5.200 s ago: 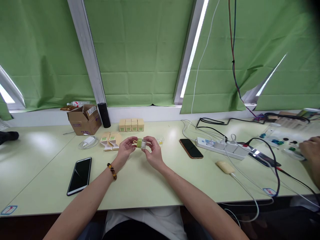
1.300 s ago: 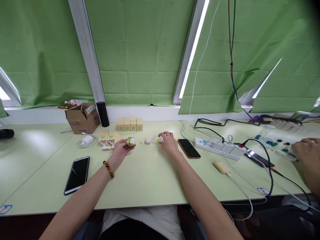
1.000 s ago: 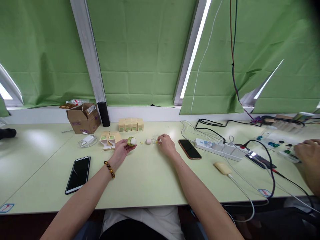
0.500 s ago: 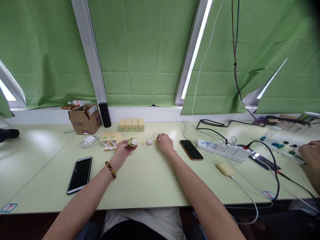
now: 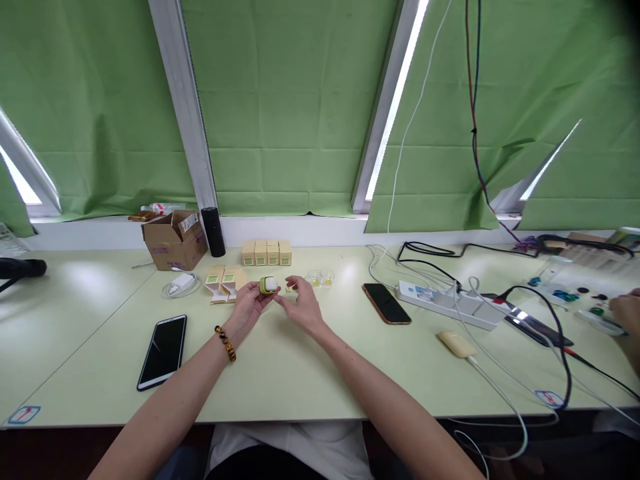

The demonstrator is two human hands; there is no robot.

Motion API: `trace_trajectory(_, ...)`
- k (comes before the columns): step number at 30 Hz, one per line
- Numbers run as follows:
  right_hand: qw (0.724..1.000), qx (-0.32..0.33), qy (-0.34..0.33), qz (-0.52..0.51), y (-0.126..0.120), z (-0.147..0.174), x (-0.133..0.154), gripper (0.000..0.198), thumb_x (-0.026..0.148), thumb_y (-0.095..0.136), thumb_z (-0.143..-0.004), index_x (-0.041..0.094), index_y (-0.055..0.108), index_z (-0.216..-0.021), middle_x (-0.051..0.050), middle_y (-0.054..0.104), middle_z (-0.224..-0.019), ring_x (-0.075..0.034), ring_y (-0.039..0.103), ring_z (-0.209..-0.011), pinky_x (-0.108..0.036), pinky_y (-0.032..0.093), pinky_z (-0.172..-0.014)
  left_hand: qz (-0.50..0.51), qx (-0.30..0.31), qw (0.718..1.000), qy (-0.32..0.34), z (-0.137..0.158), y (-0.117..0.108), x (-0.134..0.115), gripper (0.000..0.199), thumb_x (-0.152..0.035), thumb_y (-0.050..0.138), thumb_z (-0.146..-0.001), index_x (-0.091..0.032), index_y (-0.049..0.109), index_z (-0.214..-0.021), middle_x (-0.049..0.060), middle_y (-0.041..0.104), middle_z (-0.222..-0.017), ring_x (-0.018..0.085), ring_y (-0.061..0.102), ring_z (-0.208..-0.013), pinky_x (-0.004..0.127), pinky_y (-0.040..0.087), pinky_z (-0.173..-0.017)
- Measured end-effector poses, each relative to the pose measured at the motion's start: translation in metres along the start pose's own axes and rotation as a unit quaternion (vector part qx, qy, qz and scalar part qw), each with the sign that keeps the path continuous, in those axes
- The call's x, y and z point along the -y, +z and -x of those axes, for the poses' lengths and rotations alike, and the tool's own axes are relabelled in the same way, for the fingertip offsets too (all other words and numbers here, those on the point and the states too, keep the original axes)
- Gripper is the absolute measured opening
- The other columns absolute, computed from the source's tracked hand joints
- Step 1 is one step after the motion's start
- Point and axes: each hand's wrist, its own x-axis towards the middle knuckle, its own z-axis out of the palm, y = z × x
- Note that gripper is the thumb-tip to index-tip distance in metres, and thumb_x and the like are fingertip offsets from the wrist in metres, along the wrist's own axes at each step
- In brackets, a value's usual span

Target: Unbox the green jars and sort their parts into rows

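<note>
Right hand (image 5: 303, 308) is coming back from the clear tray (image 5: 321, 278) toward the middle, now sitting just beside the left hand (image 5: 249, 305); half a second ago it was out by the tray. Left hand is gripping the small green-and-white case (image 5: 269, 285) between thumb and fingertips, fingers curled closed on it, case lifted just off the table (image 5: 300, 373). Right hand is half curled, thumb and forefinger pinched near a small pink piece (image 5: 291, 283); cannot tell whether it is actually holding that piece or just touching it. A tiny yellow bit (image 5: 289, 289) is lying on the table between the two hands. Progress, as a judgement: case is in hand and the small parts are being brought to it, but nothing is looking joined or fitted yet, so the assembly or packing part is still open. Case is sitting at the left fingertips, close to the right fingertips but not touching them. Further out: two opened cream boxes (image 5: 223, 283) just left of the left hand, a row of four closed boxes (image 5: 267, 253) behind, a black phone (image 5: 163, 351) near the left forearm, another phone (image 5: 387, 303) and a power strip (image 5: 450, 301) to the right. Another person's hand (image 5: 627, 312) is working at the far right edge.
</note>
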Motion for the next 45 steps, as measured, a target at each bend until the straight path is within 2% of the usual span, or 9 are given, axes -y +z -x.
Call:
trace_trajectory(3, 0.997, -0.009, 0.016, -0.069, 0.017, 0.010, 0.001, 0.050, 0.047, 0.078, -0.081, 0.025, 0.057, -0.121, -0.007, 0.066, -0.122, -0.027, 0.061, -0.109, -0.038, 0.052, -0.080, -0.005, 0.007, 1.000, 0.014, 0.001, 0.001, 0.006, 0.019, -0.012, 0.077, -0.083, -0.015, 0.060, -0.090, 0.011, 0.077, -0.094, 0.022, 0.077, -0.086, 0.030, 0.062, -0.072)
trace_trajectory(7, 0.992, -0.027, 0.016, -0.122, 0.020, 0.013, 0.004, 0.046, 0.044, 0.078, -0.082, 0.025, 0.057, -0.118, -0.007, 0.066, -0.125, -0.025, 0.062, -0.109, -0.038, 0.053, -0.084, -0.005, 0.017, 0.999, 0.041, 0.003, 0.004, 0.014, 0.027, -0.018, 0.086, -0.079, -0.016, 0.060, -0.087, 0.005, 0.073, -0.087, 0.013, 0.069, -0.074, 0.021, 0.054, -0.062)
trace_trajectory(12, 0.987, -0.025, -0.037, -0.153, 0.013, 0.015, 0.007, 0.039, 0.034, 0.073, -0.087, 0.026, 0.059, -0.122, -0.009, 0.063, -0.131, -0.026, 0.060, -0.118, -0.042, 0.053, -0.093, -0.012, 0.069, 0.995, 0.068, 0.010, 0.011, 0.015, 0.032, -0.030, 0.090, -0.078, -0.016, 0.063, -0.086, 0.004, 0.072, -0.092, 0.012, 0.066, -0.078, 0.021, 0.053, -0.066)
trace_trajectory(18, 0.981, -0.036, -0.082, -0.170, 0.007, 0.014, 0.006, 0.036, 0.030, 0.070, -0.090, 0.026, 0.057, -0.123, -0.008, 0.065, -0.128, -0.026, 0.061, -0.119, -0.045, 0.051, -0.103, -0.057, 0.100, 0.988, 0.103, 0.021, 0.016, 0.002, 0.033, -0.034, 0.086, -0.081, -0.019, 0.065, -0.102, 0.012, 0.073, -0.122, 0.021, 0.070, -0.104, 0.029, 0.057, -0.080)
trace_trajectory(25, 0.982, -0.064, -0.067, -0.167, 0.000, 0.013, 0.005, 0.038, 0.029, 0.071, -0.087, 0.025, 0.055, -0.122, -0.008, 0.066, -0.123, -0.026, 0.065, -0.111, -0.043, 0.054, -0.098, -0.153, 0.081, 0.965, 0.198, 0.023, 0.012, -0.001, 0.029, -0.034, 0.082, -0.084, -0.019, 0.065, -0.104, 0.011, 0.072, -0.111, 0.022, 0.068, -0.102, 0.032, 0.058, -0.084)
trace_trajectory(32, 0.979, -0.089, -0.181, -0.042, 0.002, 0.015, -0.011, 0.038, 0.019, 0.059, -0.089, 0.026, 0.053, -0.126, -0.011, 0.064, -0.121, -0.030, 0.061, -0.117, -0.050, 0.054, -0.100, -0.145, 0.188, 0.964, 0.123, 0.029, 0.017, 0.004, 0.056, -0.042, 0.086, -0.081, -0.022, 0.058, -0.125, 0.008, 0.073, -0.101, 0.023, 0.071, -0.099, 0.034, 0.056, -0.090)
trace_trajectory(36, 0.971, -0.090, -0.224, -0.005, 0.001, 0.014, -0.015, 0.041, 0.015, 0.056, -0.088, 0.026, 0.052, -0.127, -0.012, 0.063, -0.123, -0.031, 0.060, -0.119, -0.052, 0.053, -0.102, -0.134, 0.207, 0.963, 0.112, 0.029, 0.016, 0.007, 0.058, -0.037, 0.087, -0.080, -0.022, 0.058, -0.127, 0.008, 0.073, -0.103, 0.021, 0.072, -0.099, 0.031, 0.055, -0.090)
trace_trajectory(41, 0.979, -0.080, -0.187, -0.009, 0.001, 0.012, -0.016, 0.058, 0.019, 0.062, -0.088, 0.025, 0.041, -0.141, -0.015, 0.057, -0.134, -0.031, 0.056, -0.125, -0.051, 0.055, -0.100, -0.130, 0.182, 0.963, 0.151, 0.023, 0.015, 0.004, 0.068, -0.026, 0.092, -0.073, -0.022, 0.055, -0.129, 0.012, 0.071, -0.125, 0.023, 0.070, -0.113, 0.036, 0.054, -0.100)
trace_trajectory(45, 0.983, -0.065, -0.162, -0.060, 0.004, 0.013, -0.017, 0.066, 0.024, 0.070, -0.087, 0.025, 0.038, -0.144, -0.014, 0.057, -0.134, -0.030, 0.058, -0.121, -0.050, 0.056, -0.097, -0.146, 0.168, 0.959, 0.176, 0.017, 0.012, 0.003, 0.071, -0.022, 0.095, -0.068, -0.020, 0.055, -0.126, 0.011, 0.072, -0.125, 0.023, 0.070, -0.109, 0.037, 0.054, -0.097)
